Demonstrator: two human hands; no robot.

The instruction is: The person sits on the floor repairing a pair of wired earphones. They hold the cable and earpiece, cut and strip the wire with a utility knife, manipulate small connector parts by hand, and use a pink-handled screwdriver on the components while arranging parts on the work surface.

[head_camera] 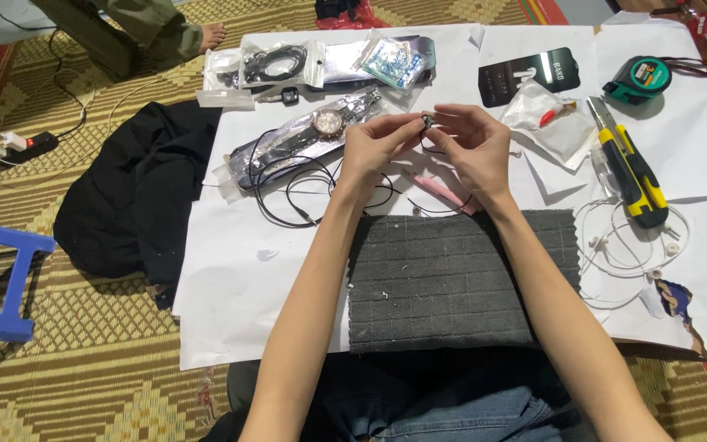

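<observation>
Both hands raised over the white paper sheet (pixel 239 286): left hand (pixel 374 143) & right hand (pixel 472 143) pinch a small dark earbud (pixel 428 121) between fingertips, prob. for close work; its black cord (pixel 304 192) trails down to the sheet.

light: bright, even, from above | glare: white paper sheet (pixel 247 270) near blown out, glossy sheen on clear plastic pouches (pixel 288 61) | shadows: soft, short beneath forearms | focus: sharp centre | edges: slight wide-angle bowing, dimmer corners
</observation>
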